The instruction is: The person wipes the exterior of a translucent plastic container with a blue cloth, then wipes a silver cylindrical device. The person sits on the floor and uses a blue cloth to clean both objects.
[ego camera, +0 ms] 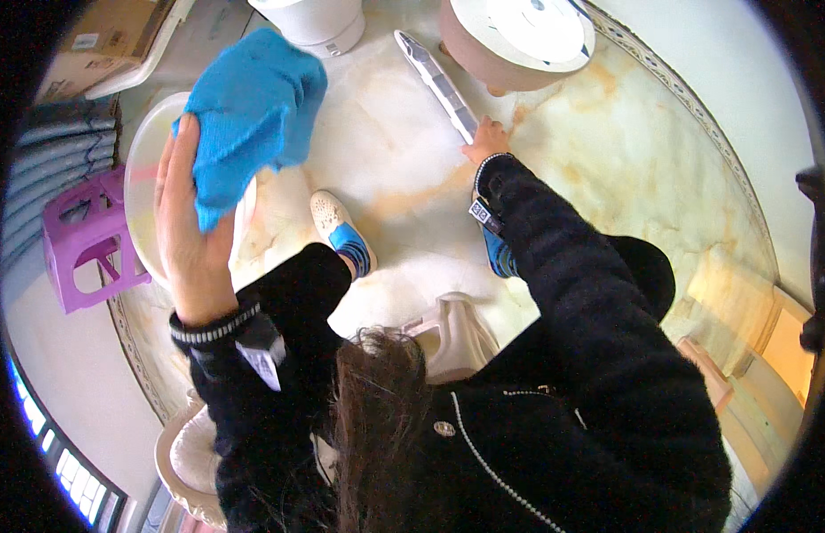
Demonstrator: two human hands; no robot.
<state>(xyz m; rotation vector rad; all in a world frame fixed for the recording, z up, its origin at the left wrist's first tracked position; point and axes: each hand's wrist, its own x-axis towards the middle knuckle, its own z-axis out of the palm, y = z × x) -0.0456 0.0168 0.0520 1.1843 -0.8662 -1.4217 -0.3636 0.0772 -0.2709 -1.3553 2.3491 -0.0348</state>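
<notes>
My left hand [189,220] is raised at the left and grips a bright blue cloth [252,113], which bunches up and hangs over the fingers. On the floor ahead lies a long, slim white-and-grey toy train [439,86] with a pointed nose at its far end. At its near end is my right hand [490,140], its fingers closed around that end. Behind the left hand and the cloth, a large whitish plastic basin [143,200] is partly hidden.
Left of the basin stands a purple plastic stool [86,246]. A white bucket [319,26] and a round brown stool with a white top [512,60] are at the far side. Between my legs is a beige plastic stool [459,340]. Cardboard boxes [106,40] sit at upper left.
</notes>
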